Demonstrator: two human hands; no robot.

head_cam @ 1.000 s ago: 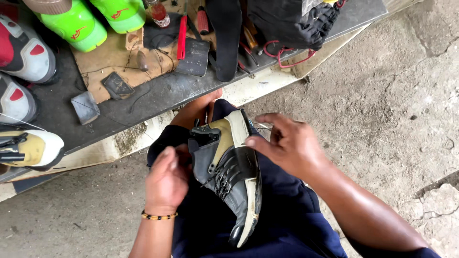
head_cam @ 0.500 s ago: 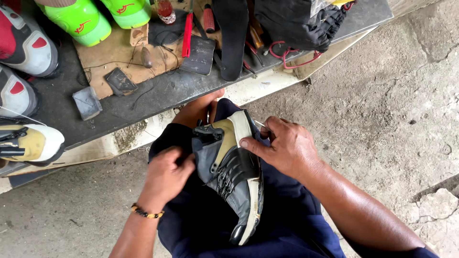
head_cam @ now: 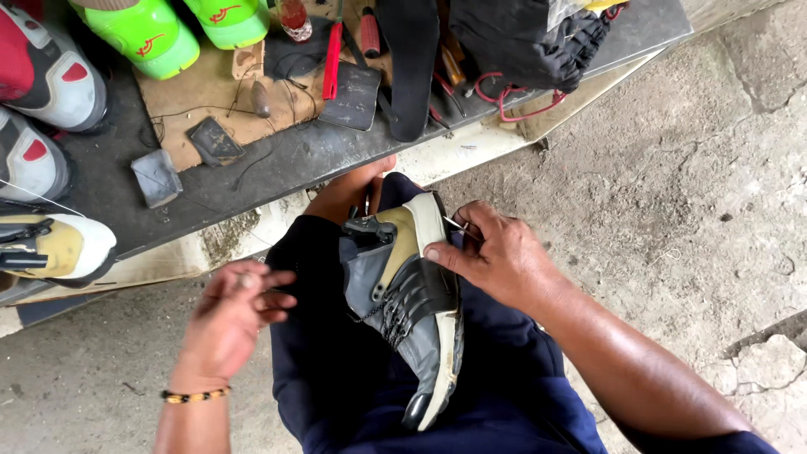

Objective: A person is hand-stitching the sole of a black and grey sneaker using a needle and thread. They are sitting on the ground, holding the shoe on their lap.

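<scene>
Centre frame, grey-and-black sneaker [head_cam: 409,315] wedged on lap, right hand [head_cam: 496,256] pinching needle [head_cam: 455,224] at its white sole edge, left hand [head_cam: 235,315] loosely curled, released; light, upper soft, likely best gripped by stiff sole.

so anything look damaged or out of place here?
Nothing is spilled. The grey and black shoe lies on its side across the lap, with a metal tool at its sole edge under the right hand. The left hand is off the shoe. Scraps litter the workboard.

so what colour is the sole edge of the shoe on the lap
White, running along the grey and black sneaker; it shows in the head view.
</scene>
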